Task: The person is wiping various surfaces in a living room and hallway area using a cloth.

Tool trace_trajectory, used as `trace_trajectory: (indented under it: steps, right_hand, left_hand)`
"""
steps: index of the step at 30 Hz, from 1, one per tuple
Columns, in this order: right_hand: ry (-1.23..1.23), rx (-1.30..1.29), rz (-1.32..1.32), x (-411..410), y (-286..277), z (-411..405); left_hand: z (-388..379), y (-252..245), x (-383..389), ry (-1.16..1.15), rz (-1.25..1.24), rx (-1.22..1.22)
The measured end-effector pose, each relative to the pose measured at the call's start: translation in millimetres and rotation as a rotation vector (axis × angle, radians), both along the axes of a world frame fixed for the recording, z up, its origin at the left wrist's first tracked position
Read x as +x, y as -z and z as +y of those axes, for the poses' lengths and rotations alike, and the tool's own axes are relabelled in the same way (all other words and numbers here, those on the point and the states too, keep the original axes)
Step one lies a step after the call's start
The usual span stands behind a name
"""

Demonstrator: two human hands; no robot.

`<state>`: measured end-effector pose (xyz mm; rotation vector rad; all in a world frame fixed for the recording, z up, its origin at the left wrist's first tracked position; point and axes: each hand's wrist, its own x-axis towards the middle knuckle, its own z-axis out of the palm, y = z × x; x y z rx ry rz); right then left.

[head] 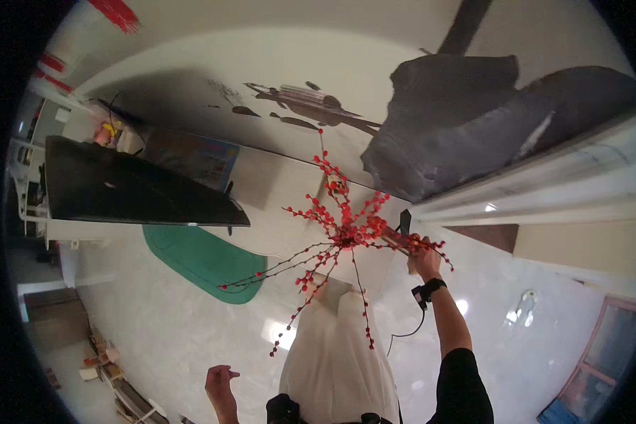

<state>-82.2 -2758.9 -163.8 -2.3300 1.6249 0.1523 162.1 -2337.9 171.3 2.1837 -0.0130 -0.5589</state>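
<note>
My right hand [426, 261] is closed around the near end of a brown, flat-sided object [396, 239], partly hidden by berry twigs. A black band with a small cabled device [421, 297] sits on that wrist. Long branches with red berries [347, 233] spread out in front of me, some reaching across my right hand. Their base is hidden beneath the berries. Low at the left, well apart from the branches, my left hand [221, 382] is held with fingers curled and nothing visible in it.
A flat black television [143, 185] stands on a white cabinet [265, 201] along the painted wall [318, 58]. A green rounded mat [206, 265] lies below it on the pale glossy floor [191, 328]. A small black upright object [405, 221] stands beside the brown one. Clear slippers [524, 305] lie at right.
</note>
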Motion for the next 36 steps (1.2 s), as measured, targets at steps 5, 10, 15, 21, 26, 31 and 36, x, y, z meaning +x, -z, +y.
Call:
trace_trajectory:
  steps: [5,10,15,21,26,31,36]
  right_hand:
    - [0.086,0.065,-0.063,-53.8,-102.5,59.8]
    - [0.309,0.049,-0.005,-121.5,-217.9,131.4]
    - [0.426,-0.011,-0.186,-178.2,-355.9,213.3]
    - [0.502,0.022,-0.37,-177.3,-514.7,307.3]
    - [0.467,0.178,-0.68,-163.8,-555.4,363.1]
    - [0.414,0.259,-0.827,-186.1,-528.8,384.7]
    - [0.684,0.205,-1.288,-218.9,-492.2,412.4]
  left_hand:
    - [-12.1,-5.2,34.9,0.143,0.055,-0.097]
    - [-44.1,-2.2,70.5,0.46,0.097,-0.225]
    - [-94.9,-22.0,76.1,0.79,0.247,-0.403]
    - [-125.0,-51.3,1.4,1.535,0.174,-0.584]
    - [-90.2,-72.8,-76.1,1.951,0.26,-0.528]
    - [-41.2,-82.0,-108.7,1.745,0.612,-0.457]
    - [-21.6,-67.0,-136.8,1.623,0.532,-0.54]
